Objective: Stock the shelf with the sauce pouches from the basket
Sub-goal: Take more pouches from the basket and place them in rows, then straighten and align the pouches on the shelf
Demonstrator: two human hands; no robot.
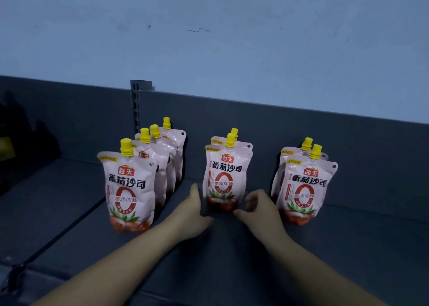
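Pink sauce pouches with yellow caps stand upright in three rows on a dark grey shelf (232, 247). The left row (130, 185) has several pouches, one behind another. The middle row's front pouch (224, 178) has one more behind it. Two pouches make up the right row (304, 189). My left hand (193, 210) rests on the shelf at the lower left of the middle front pouch, fingers spread. At that pouch's lower right is my right hand (257, 207), fingers curled near its base. Neither hand clasps the pouch. The basket is out of view.
The shelf's dark back panel (278, 124) rises behind the rows, with a slotted upright post (137, 106) behind the left row. A pale wall (209, 27) is above. A seam (58, 236) runs diagonally across the shelf at the left.
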